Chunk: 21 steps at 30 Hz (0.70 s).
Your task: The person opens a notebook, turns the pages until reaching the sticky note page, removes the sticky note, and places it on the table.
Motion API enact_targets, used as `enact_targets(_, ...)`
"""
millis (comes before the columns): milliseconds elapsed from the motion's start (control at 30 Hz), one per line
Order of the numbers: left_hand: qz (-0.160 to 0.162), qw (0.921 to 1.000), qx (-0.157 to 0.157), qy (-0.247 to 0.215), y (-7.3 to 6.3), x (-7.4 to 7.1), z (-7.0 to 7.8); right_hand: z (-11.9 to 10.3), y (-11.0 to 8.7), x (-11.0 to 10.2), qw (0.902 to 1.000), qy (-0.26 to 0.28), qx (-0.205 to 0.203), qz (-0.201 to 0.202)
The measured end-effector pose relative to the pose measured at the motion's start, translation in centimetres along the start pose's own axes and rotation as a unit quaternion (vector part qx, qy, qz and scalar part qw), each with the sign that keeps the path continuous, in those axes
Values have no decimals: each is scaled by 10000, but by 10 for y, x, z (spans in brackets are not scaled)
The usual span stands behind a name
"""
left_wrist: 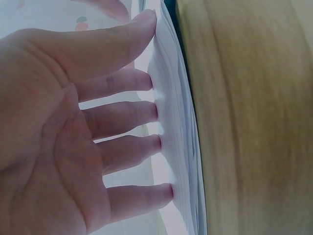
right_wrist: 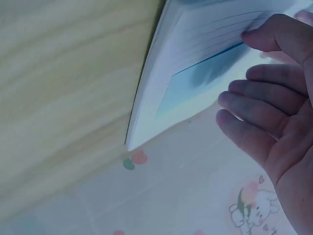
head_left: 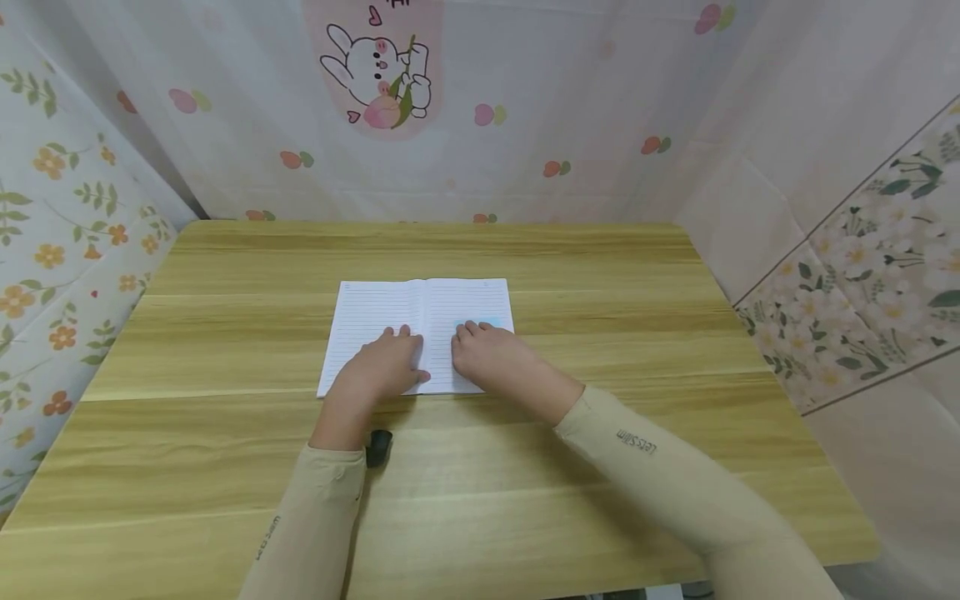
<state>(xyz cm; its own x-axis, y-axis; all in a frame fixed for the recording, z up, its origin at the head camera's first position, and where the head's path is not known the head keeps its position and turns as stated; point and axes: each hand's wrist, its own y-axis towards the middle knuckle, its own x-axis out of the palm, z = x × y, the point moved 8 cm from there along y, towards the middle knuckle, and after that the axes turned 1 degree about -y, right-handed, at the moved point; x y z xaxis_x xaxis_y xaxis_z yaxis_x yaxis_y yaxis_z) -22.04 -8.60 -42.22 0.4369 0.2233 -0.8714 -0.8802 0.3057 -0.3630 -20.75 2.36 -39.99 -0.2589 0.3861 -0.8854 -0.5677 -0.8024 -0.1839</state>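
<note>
An open lined notebook (head_left: 375, 304) lies flat on the wooden table. On its left page, near the fold, my left hand (head_left: 378, 367) rests with spread fingers; the left wrist view shows the straight fingertips (left_wrist: 155, 111) touching the paper. Over the right page is my right hand (head_left: 491, 358), its fingers loosely bent and nothing seen between them. A light-blue paper square, like a sticky note (right_wrist: 188, 85), lies on that page, partly hidden by the right hand in the head view. The right thumb is close to the note's edge; whether it touches is unclear.
A small black object (head_left: 378, 448) sits on the table (head_left: 615, 308) beside my left wrist; its kind is unclear. A printed curtain (head_left: 525, 100) hangs behind the table's far edge, and floral cloth (head_left: 67, 250) hangs at the left.
</note>
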Motion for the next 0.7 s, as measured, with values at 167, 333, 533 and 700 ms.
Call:
enact_targets(167,-12,10000,-5,-48,0,0,-1,1,6,2,9997,-198,-88,-99)
enact_targets(333,-15,10000,19,-44,0,1,0,5,10,10,9993,-58,57,-371)
enact_targets(533,-35,10000,-30,-57,0,1,-1,25,13,24,9924,770,785,-554)
enact_targets(700,-66,9999,-79,-76,1,1,-3,35,12,31,9825,1501,933,-583)
